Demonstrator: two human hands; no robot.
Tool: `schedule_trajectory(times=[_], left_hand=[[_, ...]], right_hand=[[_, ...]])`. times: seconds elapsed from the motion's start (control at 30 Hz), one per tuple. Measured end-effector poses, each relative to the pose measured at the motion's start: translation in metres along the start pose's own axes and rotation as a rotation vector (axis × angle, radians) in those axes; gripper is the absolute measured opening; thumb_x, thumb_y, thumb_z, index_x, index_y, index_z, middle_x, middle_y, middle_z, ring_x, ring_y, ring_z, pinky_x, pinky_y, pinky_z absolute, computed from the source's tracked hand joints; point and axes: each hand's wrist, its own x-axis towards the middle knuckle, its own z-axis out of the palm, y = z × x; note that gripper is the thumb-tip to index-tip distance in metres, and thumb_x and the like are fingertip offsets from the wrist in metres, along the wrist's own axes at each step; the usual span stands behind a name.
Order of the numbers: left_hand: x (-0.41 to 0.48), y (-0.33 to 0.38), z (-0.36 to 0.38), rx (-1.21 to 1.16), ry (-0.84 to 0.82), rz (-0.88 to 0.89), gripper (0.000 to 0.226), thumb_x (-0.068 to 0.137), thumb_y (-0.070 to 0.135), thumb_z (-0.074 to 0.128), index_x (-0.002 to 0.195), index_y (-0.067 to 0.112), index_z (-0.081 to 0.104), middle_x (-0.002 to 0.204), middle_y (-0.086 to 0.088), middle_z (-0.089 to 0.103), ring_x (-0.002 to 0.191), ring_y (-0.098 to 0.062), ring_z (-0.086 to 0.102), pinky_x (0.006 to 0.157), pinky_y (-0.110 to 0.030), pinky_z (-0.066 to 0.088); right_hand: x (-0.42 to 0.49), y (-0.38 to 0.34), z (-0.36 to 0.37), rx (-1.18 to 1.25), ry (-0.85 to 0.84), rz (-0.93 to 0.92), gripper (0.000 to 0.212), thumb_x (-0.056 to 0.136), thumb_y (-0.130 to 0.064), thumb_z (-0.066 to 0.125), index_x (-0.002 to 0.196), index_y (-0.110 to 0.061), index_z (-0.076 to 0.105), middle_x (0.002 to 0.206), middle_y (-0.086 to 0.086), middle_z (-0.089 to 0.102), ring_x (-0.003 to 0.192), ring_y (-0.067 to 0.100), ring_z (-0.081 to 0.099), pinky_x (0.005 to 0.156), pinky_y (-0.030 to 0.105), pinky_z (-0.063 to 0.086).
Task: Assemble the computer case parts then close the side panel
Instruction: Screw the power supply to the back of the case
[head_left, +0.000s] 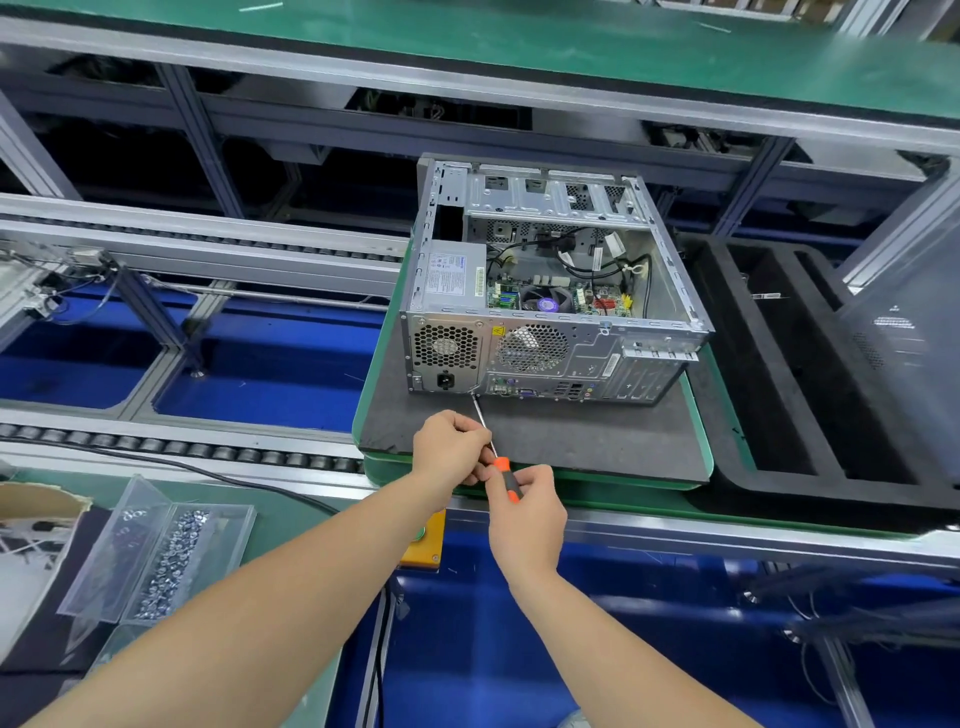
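Your computer case (550, 291) lies on its side on a dark foam mat (545, 447), its open side facing up and its rear ports toward you. Inside you can see a grey power supply (452, 275) at the left, a green circuit board (561, 299) with a round fan, loose black cables (582, 254) and an empty metal drive cage (550, 200) at the far end.

Your right hand (527, 512) grips the orange-and-black handle of a screwdriver (501, 467). Your left hand (449, 447) pinches its thin metal shaft, and the tip sits at the lower rear edge of the case, just below the power socket.

At your left on the green tabletop (291, 519), a clear plastic tray (156, 556) holds small silver screws (171, 561): one section is heaped full, while the one beside it has only a few. A black foam tray (779, 364) sits to the right of the case.
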Motion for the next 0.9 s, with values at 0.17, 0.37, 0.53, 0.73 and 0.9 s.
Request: schedule_trajectory(times=[0.17,0.37,0.53,0.73,0.9], left_hand=[[-0.009,0.049,-0.035,0.466,0.250,0.894,0.011,0.085,0.030,0.063,0.083,0.030,0.051,0.053,0.012,0.051,0.051,-0.006,0.053,0.050,-0.023,0.041],[0.050,0.167,-0.056,0.570,0.300,0.912,0.026,0.085,0.035,0.051,0.103,0.019,0.061,0.098,0.003,0.063,0.094,-0.017,0.057,0.086,-0.040,0.050],[0.105,0.186,-0.050,1.089,0.069,0.564,0.079,0.082,0.062,0.056,0.142,0.010,0.045,0.137,-0.017,0.053,0.124,-0.038,0.052,0.105,-0.048,0.041],[0.126,0.179,-0.041,1.267,0.121,0.668,0.053,0.075,0.052,0.052,0.106,0.010,0.044,0.100,-0.013,0.055,0.095,-0.036,0.054,0.098,-0.051,0.036],[0.132,0.176,-0.041,1.246,0.109,0.684,0.049,0.077,0.049,0.054,0.108,0.012,0.046,0.105,-0.011,0.055,0.096,-0.032,0.049,0.102,-0.051,0.031]], right_hand=[[-0.003,-0.002,0.006,-0.034,-0.019,-0.054,0.031,0.094,-0.042,0.069,0.092,-0.023,0.045,0.086,0.002,0.064,0.079,0.020,0.061,0.062,0.036,0.044],[-0.013,-0.007,0.009,-0.076,-0.061,-0.088,0.025,0.102,-0.035,0.061,0.100,-0.017,0.043,0.092,0.003,0.062,0.077,0.021,0.060,0.066,0.041,0.049],[-0.020,-0.010,0.016,-0.316,0.009,-0.206,0.024,0.106,-0.036,0.055,0.106,-0.016,0.041,0.098,0.000,0.056,0.079,0.025,0.059,0.069,0.041,0.049],[-0.019,-0.003,0.025,-0.318,0.051,-0.247,0.026,0.107,-0.039,0.053,0.101,-0.015,0.044,0.088,0.001,0.057,0.071,0.023,0.056,0.062,0.041,0.049],[-0.008,0.003,0.022,0.323,-0.039,0.068,0.041,0.100,-0.041,0.068,0.081,-0.008,0.053,0.061,0.009,0.053,0.050,0.016,0.041,0.046,0.029,0.035]])
